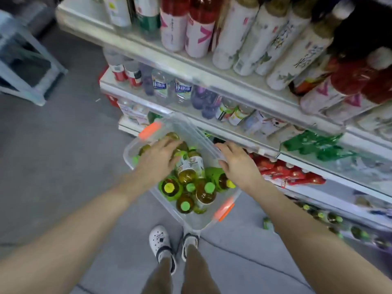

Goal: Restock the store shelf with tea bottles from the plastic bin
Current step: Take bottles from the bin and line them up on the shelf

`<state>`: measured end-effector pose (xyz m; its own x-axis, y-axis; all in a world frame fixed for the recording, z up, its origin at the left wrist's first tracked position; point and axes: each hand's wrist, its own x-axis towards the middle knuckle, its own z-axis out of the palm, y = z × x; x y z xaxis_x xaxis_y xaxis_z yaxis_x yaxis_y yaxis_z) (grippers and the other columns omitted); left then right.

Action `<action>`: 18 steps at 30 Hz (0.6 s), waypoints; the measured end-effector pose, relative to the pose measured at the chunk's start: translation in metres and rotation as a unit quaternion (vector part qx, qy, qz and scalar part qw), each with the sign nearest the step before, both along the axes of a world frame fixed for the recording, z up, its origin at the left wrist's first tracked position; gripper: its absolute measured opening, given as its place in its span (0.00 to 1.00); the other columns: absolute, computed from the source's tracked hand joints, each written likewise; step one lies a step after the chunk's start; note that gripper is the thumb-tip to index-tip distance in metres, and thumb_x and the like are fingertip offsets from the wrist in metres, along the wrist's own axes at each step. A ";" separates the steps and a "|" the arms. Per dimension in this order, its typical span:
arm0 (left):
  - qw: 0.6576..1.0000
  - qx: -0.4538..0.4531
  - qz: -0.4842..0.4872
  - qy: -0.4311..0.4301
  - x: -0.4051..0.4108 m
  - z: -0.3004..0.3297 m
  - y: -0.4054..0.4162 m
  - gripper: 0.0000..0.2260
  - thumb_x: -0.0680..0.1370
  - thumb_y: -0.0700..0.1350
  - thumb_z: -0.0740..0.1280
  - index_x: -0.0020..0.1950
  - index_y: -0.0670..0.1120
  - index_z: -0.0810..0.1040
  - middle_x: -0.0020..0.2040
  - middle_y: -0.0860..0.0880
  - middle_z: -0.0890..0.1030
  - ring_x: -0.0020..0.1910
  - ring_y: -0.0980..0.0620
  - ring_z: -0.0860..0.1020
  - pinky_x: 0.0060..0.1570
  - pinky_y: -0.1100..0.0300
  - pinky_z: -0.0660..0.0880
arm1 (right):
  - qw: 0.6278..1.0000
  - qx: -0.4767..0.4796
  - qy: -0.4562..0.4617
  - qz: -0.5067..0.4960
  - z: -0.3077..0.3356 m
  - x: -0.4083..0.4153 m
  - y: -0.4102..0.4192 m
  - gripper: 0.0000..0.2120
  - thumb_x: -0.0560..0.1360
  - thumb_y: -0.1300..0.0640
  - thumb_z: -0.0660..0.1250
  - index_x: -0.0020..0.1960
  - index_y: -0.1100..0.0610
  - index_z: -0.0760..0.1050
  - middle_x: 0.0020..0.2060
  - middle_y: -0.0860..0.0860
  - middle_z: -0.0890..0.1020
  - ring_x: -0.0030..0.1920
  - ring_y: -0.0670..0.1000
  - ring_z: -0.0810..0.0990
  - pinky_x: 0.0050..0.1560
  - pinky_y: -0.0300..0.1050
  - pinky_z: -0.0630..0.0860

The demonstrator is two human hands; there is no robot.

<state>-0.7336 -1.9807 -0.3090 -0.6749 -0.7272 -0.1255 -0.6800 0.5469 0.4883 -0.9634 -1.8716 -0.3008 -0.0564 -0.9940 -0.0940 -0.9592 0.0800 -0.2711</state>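
Observation:
A clear plastic bin (192, 223) with orange latches sits on the floor in front of the shelf. Several tea bottles (188, 166) with green caps and amber liquid lie and stand inside it. My left hand (158, 158) reaches down into the bin over the bottles at its far left, fingers spread and touching them. My right hand (237, 164) hangs over the bin's right rim, fingers relaxed, holding nothing. More green-capped tea bottles (333, 219) stand on the lowest shelf at the right.
The store shelf (212, 75) rises on the right, stocked with white, red and clear drink bottles. Red packets (286, 172) fill a lower tier. A pale stool (27, 66) stands at the far left on the grey floor. My feet in white shoes (161, 242) stand just before the bin.

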 end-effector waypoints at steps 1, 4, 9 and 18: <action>1.000 0.009 -0.001 -0.005 -0.002 -0.013 0.004 0.22 0.77 0.45 0.70 0.71 0.46 0.73 0.64 0.41 0.76 0.60 0.38 0.77 0.57 0.46 0.75 | 1.000 0.016 -0.009 -0.010 -0.015 -0.004 0.001 0.25 0.70 0.64 0.72 0.67 0.60 0.73 0.56 0.60 0.77 0.51 0.64 0.79 0.48 0.56 0.79; 0.999 0.031 -0.008 -0.041 -0.010 -0.055 0.007 0.25 0.78 0.44 0.69 0.74 0.47 0.69 0.70 0.40 0.71 0.63 0.37 0.75 0.59 0.48 0.73 | 0.997 0.054 -0.023 -0.040 -0.054 -0.018 0.005 0.25 0.70 0.63 0.72 0.67 0.59 0.73 0.56 0.60 0.77 0.53 0.64 0.79 0.49 0.55 0.80; 0.973 0.018 -0.137 -0.184 -0.038 -0.110 -0.009 0.33 0.77 0.33 0.64 0.78 0.56 0.60 0.79 0.44 0.56 0.76 0.39 0.60 0.67 0.46 0.70 | 0.994 0.091 -0.051 -0.033 -0.102 -0.033 0.018 0.25 0.71 0.66 0.69 0.67 0.58 0.74 0.57 0.59 0.77 0.54 0.62 0.78 0.52 0.55 0.78; 0.946 -0.048 -0.264 -0.179 -0.052 -0.154 -0.023 0.27 0.77 0.32 0.62 0.73 0.50 0.67 0.74 0.45 0.67 0.75 0.43 0.61 0.69 0.48 0.68 | 0.992 0.064 -0.106 -0.025 -0.116 -0.046 0.020 0.25 0.71 0.70 0.66 0.66 0.57 0.74 0.58 0.55 0.77 0.51 0.60 0.80 0.51 0.53 0.79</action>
<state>-0.7852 -2.0033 -0.4629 -0.8745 -0.3193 -0.3651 -0.4114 0.8871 0.2095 -1.0092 -1.8515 -0.4166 -0.0711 -0.9696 -0.2343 -0.8755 0.1732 -0.4511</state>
